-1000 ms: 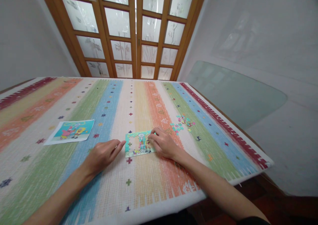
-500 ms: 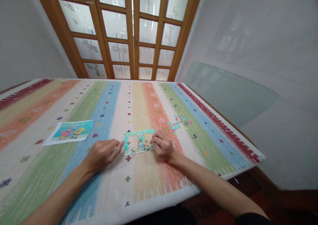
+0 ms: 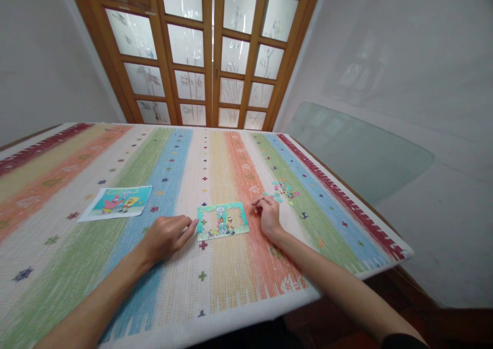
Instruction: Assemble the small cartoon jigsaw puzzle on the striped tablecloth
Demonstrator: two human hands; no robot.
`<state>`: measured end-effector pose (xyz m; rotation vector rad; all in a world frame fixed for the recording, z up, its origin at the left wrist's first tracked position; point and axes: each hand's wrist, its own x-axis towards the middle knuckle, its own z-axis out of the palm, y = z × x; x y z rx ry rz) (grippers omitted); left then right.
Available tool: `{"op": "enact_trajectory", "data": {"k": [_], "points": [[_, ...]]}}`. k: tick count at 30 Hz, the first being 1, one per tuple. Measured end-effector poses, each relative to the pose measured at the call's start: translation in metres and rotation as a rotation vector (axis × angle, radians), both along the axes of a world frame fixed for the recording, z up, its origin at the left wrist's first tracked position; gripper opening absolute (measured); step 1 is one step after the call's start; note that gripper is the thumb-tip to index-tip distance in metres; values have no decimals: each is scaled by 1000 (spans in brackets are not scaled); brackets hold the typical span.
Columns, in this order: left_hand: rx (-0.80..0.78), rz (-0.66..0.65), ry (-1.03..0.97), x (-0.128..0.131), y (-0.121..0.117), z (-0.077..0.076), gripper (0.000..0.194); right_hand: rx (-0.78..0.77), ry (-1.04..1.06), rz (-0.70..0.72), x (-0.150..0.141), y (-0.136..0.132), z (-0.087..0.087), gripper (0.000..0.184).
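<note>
A small, partly assembled cartoon jigsaw puzzle [image 3: 222, 220] lies on the striped tablecloth [image 3: 215, 277] in front of me. My left hand [image 3: 166, 235] rests on the cloth with its fingers stretched out, the fingertips touching the puzzle's left edge. My right hand [image 3: 267, 214] sits to the right of the puzzle, fingers curled down toward the cloth, between the puzzle and a small heap of loose puzzle pieces [image 3: 284, 190]. I cannot make out anything held in the right fingers.
A printed reference picture [image 3: 117, 203] of the cartoon lies on the cloth at the left. Wooden doors with frosted glass panes [image 3: 210, 56] stand behind the table. The table's right edge [image 3: 358, 197] runs near a white wall with a glass sheet [image 3: 358, 151] leaning there.
My right hand has left the puzzle's right side and moved right, toward the loose pieces. My left hand has stayed at the puzzle's left edge.
</note>
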<state>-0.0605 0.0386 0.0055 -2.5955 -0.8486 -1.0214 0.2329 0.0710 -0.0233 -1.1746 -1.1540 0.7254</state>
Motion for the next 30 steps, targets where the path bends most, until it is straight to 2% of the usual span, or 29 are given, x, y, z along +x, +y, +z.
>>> {"op": "enact_trajectory", "data": {"k": [3, 6, 12, 15, 17, 21, 25, 30], "points": [[-10, 11, 3, 0, 0, 0, 42, -20, -13, -27, 5, 2, 4, 17], [-15, 14, 20, 0, 0, -1, 44, -33, -101, -87, 21, 12, 18, 17], [64, 36, 6, 2, -1, -2, 48, -162, -487, -251, 91, 43, 64, 19], [79, 44, -3, 3, -2, 0, 46, -279, -719, -299, 124, 46, 74, 13], [79, 46, -2, 3, -3, 2, 45, -365, -845, -296, 138, 45, 70, 12], [73, 34, 3, 4, -4, 4, 45, -465, -1016, -251, 149, 41, 53, 13], [65, 27, 10, 4, -4, 3, 45, -481, -1107, -244, 153, 38, 39, 14], [52, 22, 26, 5, -5, 2, 47, -456, -1147, -245, 156, 35, 30, 17]]}}
